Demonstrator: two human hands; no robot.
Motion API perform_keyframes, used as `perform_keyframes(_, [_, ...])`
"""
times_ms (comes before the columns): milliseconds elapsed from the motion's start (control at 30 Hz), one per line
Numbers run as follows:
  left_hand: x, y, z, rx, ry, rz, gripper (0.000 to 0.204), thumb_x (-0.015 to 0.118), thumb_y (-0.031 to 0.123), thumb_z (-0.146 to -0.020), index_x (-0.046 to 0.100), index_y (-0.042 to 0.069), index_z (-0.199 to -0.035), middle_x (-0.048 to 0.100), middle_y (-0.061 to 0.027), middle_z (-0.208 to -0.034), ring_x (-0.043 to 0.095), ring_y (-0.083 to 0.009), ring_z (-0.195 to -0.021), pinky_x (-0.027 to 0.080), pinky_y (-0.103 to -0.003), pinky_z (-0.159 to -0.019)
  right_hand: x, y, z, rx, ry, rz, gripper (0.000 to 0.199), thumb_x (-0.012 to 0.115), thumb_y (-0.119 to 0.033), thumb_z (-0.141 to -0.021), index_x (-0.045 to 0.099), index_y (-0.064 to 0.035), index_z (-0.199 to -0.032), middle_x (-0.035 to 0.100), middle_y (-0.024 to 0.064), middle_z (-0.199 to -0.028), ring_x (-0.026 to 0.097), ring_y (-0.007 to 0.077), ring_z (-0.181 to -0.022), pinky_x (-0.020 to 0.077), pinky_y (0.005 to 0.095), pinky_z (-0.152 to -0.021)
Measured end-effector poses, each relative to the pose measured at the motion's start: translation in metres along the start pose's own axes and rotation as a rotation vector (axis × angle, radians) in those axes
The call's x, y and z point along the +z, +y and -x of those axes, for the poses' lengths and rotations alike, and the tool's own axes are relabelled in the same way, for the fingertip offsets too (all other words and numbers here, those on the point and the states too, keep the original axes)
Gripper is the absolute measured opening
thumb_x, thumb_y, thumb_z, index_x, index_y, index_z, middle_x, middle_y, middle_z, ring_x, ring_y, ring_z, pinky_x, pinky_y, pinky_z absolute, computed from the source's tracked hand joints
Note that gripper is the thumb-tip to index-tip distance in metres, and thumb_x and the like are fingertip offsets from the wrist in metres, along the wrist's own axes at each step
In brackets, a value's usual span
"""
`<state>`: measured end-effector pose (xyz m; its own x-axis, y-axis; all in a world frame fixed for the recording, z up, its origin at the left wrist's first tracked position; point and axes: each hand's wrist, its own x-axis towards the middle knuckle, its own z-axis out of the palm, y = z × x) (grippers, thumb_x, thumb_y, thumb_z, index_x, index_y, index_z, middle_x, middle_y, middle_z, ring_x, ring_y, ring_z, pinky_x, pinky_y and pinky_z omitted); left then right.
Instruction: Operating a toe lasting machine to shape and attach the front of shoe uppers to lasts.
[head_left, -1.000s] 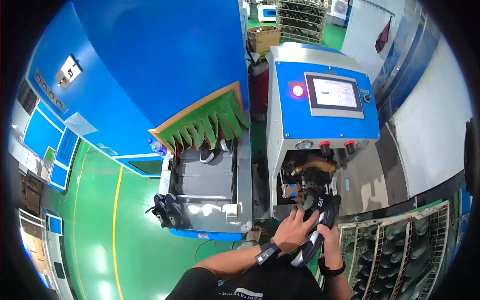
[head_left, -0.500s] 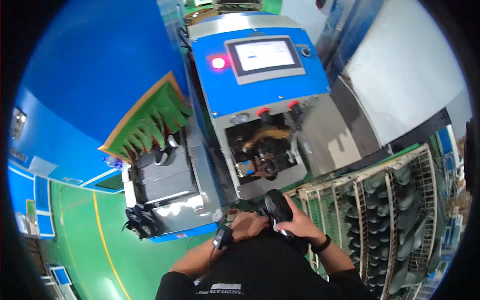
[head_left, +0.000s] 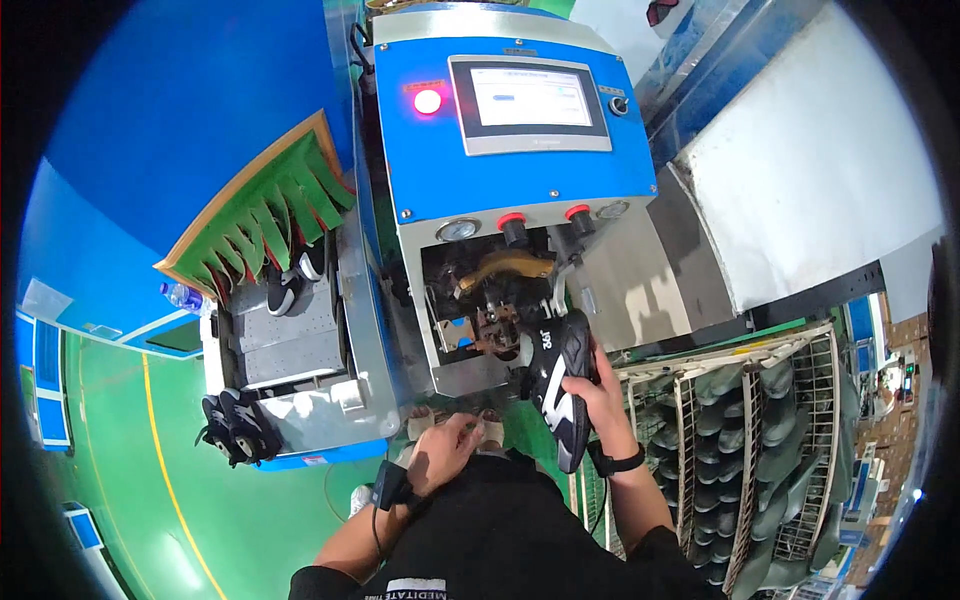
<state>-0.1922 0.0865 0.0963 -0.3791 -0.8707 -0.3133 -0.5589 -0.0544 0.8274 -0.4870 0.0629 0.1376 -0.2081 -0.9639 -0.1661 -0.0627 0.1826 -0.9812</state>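
Note:
My right hand (head_left: 603, 396) grips a black-and-white sneaker (head_left: 556, 392) along its sole side, thumb across the white stripe. The shoe stands on end, its upper end at the right front corner of the machine's work opening (head_left: 500, 310). Whether it touches the machine, I cannot tell. Lower and to the left, in front of my body, my left hand (head_left: 445, 452) is apart from the shoe. Its fingers are loosely bent and a little apart, with nothing visible in them. Inside the opening are metal clamp parts and a yellow-brown curved piece (head_left: 508, 266).
The blue machine panel (head_left: 515, 185) carries a lit screen, a glowing red lamp and red-topped knobs. A conveyor (head_left: 285, 340) at left, under a green strip curtain (head_left: 265, 225), holds dark shoes; another black pair (head_left: 238, 428) sits at its near corner. A rack (head_left: 735, 450) of grey shoe lasts stands at right.
My right hand has raised the sneaker up toward the machine opening and turned it. My left hand has come off the shoe and moved left. The view has shifted slightly.

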Motion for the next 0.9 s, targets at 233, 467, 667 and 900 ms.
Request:
perform_keyframes(233, [-0.007, -0.032, 0.016, -0.04, -0.015, -0.032, 0.032, 0.064, 0.032, -0.102, 0.073, 0.003, -0.111, 0.075, -0.0203, -0.095, 0.075, -0.0364, -0.09, 0.058, -0.045, -0.079, 0.01, -0.029, -0.03, 0.036, 0.027, 0.156, 0.099, 0.081, -0.01, -0.075, 0.036, 0.0022, -0.161, 0.065, 0.0171, -0.14, 0.064, 0.0229, -0.122, 0.0461, 0.0327, -0.109])
perform_keyframes(467, [-0.017, -0.052, 0.022, -0.118, 0.03, -0.017, 0.03, 0.064, 0.032, -0.101, 0.074, 0.004, -0.107, 0.076, -0.021, -0.096, 0.075, -0.0364, -0.09, 0.058, -0.045, -0.08, 0.012, -0.028, -0.036, -0.016, 0.037, 0.203, 0.1, 0.083, -0.01, -0.075, 0.035, 0.0022, -0.162, 0.067, 0.0174, -0.136, 0.066, 0.0224, -0.119, 0.048, 0.0326, -0.107])
perform_keyframes(667, [-0.022, -0.065, 0.011, -0.116, 0.021, -0.048, 0.031, 0.061, 0.031, -0.101, 0.073, 0.003, -0.107, 0.075, -0.0221, -0.093, 0.074, -0.0394, -0.09, 0.057, -0.045, -0.079, 0.012, -0.027, -0.049, -0.057, 0.013, 0.266, 0.1, 0.082, -0.014, -0.076, 0.035, -0.0021, -0.163, 0.068, 0.019, -0.134, 0.068, 0.0231, -0.117, 0.0497, 0.0336, -0.105])
perform_keyframes(900, [-0.003, -0.105, 0.006, -0.153, 0.057, -0.005, 0.034, 0.061, 0.034, -0.1, 0.073, 0.004, -0.109, 0.074, -0.0229, -0.094, 0.074, -0.0408, -0.092, 0.057, -0.046, -0.08, 0.046, -0.03, -0.083, -0.125, -0.01, 0.771, 0.1, 0.08, -0.032, -0.075, 0.037, -0.0188, -0.164, 0.068, 0.0318, -0.121, 0.07, 0.0475, -0.105, 0.0563, 0.0502, -0.089])
